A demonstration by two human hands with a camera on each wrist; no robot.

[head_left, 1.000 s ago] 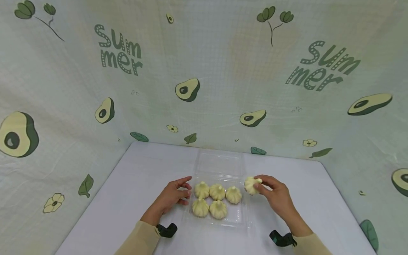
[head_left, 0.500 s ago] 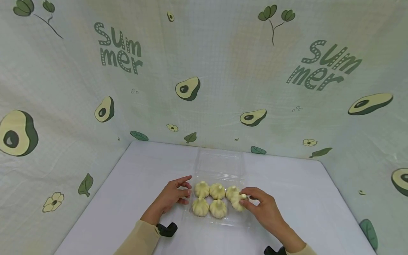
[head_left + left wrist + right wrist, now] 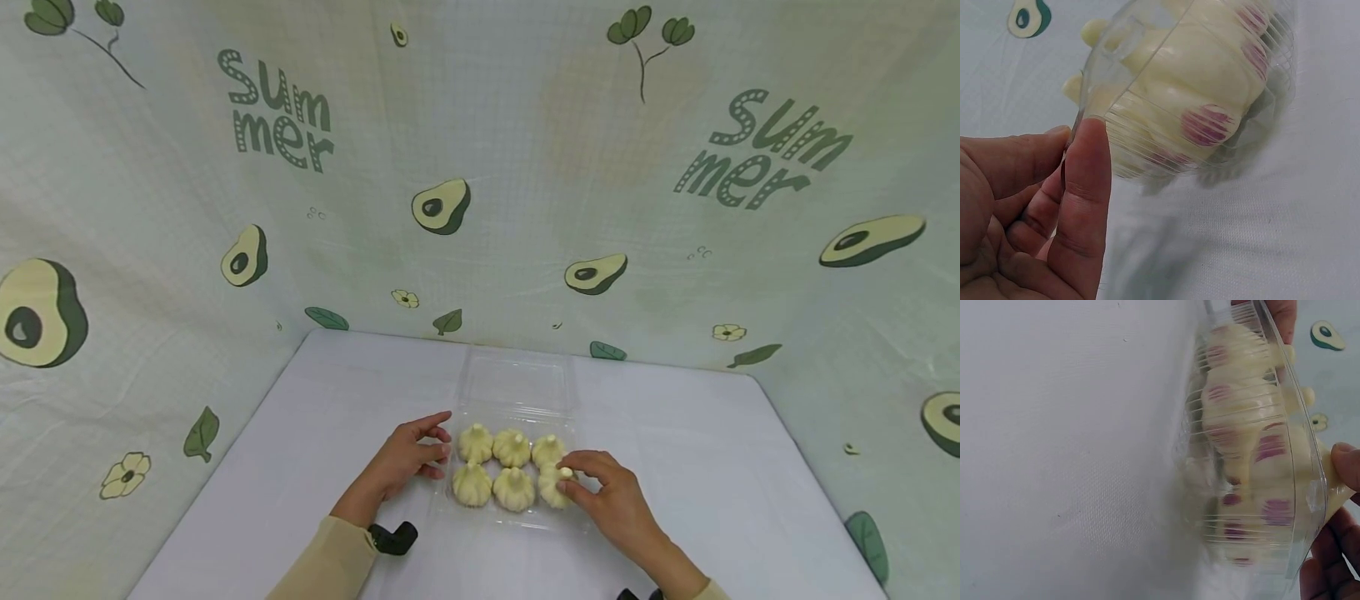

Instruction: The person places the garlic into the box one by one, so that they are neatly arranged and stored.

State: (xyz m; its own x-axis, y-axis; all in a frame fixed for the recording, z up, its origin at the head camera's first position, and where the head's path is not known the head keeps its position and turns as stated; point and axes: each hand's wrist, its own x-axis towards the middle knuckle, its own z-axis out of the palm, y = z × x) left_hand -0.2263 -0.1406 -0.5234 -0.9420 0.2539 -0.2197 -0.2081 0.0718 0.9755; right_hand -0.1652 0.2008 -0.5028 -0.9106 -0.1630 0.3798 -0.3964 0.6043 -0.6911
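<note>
Pale garlic bulbs with purple patches fill two rows in a clear plastic clamshell [image 3: 517, 527]. My right hand [image 3: 615, 500] pinches the stem of the garlic bulb [image 3: 552, 490] at the front right, which sits low inside the tray. In the right wrist view, the thumb [image 3: 1349, 464] presses that stem above the rim, with the other fingers below. My left hand [image 3: 408, 454] stays at the clamshell's left side. Its thumb and a finger pinch the rim [image 3: 1082, 100] in the left wrist view. Other garlic bulbs [image 3: 513, 490] stand beside the held one, stems up.
The clamshell's hinged lid [image 3: 517, 382] lies folded back behind the tray. A white tabletop [image 3: 360, 375] surrounds it, backed by a hanging cloth [image 3: 510, 275] printed with avocados. Each wrist wears a black camera mount [image 3: 394, 539].
My right hand has carried the garlic bulb from beyond the clamshell's right edge leftward and down into the front right spot. The left hand has kept its place.
</note>
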